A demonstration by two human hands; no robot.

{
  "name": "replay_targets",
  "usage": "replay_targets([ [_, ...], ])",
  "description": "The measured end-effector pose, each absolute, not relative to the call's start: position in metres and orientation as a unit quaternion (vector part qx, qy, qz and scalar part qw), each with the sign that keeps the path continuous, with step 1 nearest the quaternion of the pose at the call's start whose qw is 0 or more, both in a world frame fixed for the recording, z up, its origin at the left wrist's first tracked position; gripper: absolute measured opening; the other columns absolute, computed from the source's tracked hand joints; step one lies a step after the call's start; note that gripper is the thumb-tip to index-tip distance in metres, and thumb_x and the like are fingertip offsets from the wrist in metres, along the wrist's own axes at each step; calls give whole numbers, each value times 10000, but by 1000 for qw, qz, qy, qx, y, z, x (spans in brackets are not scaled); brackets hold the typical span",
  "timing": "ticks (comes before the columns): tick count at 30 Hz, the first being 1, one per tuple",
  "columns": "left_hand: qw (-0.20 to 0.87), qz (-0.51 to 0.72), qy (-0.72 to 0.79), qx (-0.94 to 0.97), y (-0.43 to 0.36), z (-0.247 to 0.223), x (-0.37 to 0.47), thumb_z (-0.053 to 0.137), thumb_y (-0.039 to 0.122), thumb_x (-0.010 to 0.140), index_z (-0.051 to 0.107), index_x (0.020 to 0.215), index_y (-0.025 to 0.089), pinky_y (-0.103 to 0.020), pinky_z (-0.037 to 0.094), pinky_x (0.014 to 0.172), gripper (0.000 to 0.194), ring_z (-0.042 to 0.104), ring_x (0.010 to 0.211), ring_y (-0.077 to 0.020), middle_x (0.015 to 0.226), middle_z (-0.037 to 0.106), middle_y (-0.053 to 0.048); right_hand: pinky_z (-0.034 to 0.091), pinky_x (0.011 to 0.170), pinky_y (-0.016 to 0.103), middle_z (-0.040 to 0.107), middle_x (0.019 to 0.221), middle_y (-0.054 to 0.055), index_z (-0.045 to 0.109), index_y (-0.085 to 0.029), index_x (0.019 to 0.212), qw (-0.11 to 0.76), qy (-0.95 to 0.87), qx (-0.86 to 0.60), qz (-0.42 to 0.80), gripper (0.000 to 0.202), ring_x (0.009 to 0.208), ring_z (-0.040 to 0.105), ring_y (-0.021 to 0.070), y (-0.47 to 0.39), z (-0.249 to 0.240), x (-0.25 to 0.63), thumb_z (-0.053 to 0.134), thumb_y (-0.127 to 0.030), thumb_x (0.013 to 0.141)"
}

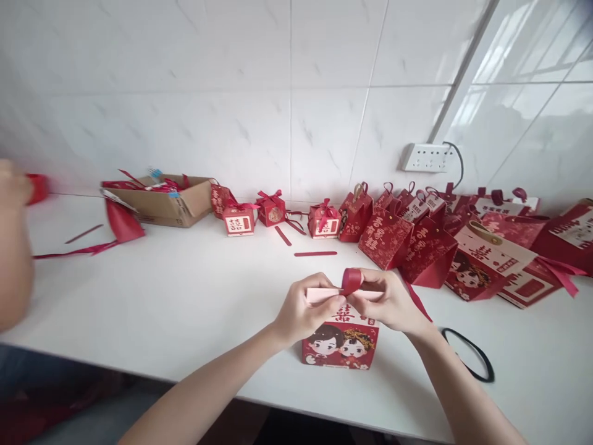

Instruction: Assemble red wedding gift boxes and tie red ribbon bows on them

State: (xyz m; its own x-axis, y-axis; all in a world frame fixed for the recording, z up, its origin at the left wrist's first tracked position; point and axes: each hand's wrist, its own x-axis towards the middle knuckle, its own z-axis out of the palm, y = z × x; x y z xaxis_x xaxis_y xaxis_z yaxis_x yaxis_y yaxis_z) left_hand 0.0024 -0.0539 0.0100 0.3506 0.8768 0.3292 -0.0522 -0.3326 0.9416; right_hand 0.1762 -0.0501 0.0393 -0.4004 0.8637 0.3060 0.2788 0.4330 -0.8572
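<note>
A red and cream gift box (340, 346) with two cartoon faces stands upright near the front of the white table. At its top flap, my left hand (308, 309) is closed, thumb in front and fingers behind the cream edge. My right hand (389, 303) pinches a dark red ribbon (353, 280) that loops above the flap's middle. Both thumbs almost meet below the loop. Part of the ribbon's tail shows behind my right wrist. How the ribbon passes through the flap is hidden by my fingers.
Finished red gift boxes (384, 238) crowd the right and back. A cardboard box (162, 204) with red items stands back left. Red strips (315, 253) lie mid-table, a black band (470, 355) at right. A power strip (427, 158) is on the wall; another person's arm (16, 247) is at left.
</note>
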Motion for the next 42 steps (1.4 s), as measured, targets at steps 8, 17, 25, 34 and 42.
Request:
replay_targets([
  [8, 460, 533, 330, 629, -67, 3, 8, 666, 398, 667, 543, 675, 220, -318, 369, 534, 216, 500, 554, -187, 597, 553, -27, 318, 453, 187, 460, 552, -28, 537, -151, 619, 368, -749, -388, 391, 162, 497, 365, 75, -46, 37, 178, 611, -290, 652],
  [17, 439, 768, 320, 339, -99, 5, -125, 710, -29, 482, 660, 752, 200, -332, 466, 788, 357, 629, 820, -254, 849, 672, -103, 509, 464, 259, 680, 656, 56, 642, -169, 691, 469, -612, -514, 376, 388, 590, 641, 235, -73, -1, 171, 647, -543, 589],
  [25, 330, 908, 239, 102, -134, 88, -283, 384, 409, 841, 454, 622, 175, -216, 400, 479, 327, 481, 452, -99, 555, 480, 17, 572, 625, 362, 724, 874, 107, 599, -161, 965, 476, -601, -541, 345, 581, 820, 674, 336, -84, -29, 171, 653, -562, 548],
  [34, 357, 903, 233, 59, -129, 40, -233, 193, 637, 829, 242, 492, 193, -241, 378, 491, 560, 380, 410, -88, 472, 339, 36, 533, 799, 391, 679, 1050, 141, 474, -161, 1096, 380, -657, -556, 339, 659, 951, 644, 324, -94, -48, 178, 598, -583, 605],
  [42, 446, 811, 344, 157, -97, -5, -183, 372, 379, 887, 299, 426, 192, -236, 288, 449, 503, 368, 392, -115, 406, 366, 11, 509, 868, 407, 661, 1097, 128, 452, -154, 1134, 444, -640, -497, 382, 549, 987, 636, 279, -110, -31, 166, 624, -458, 710],
])
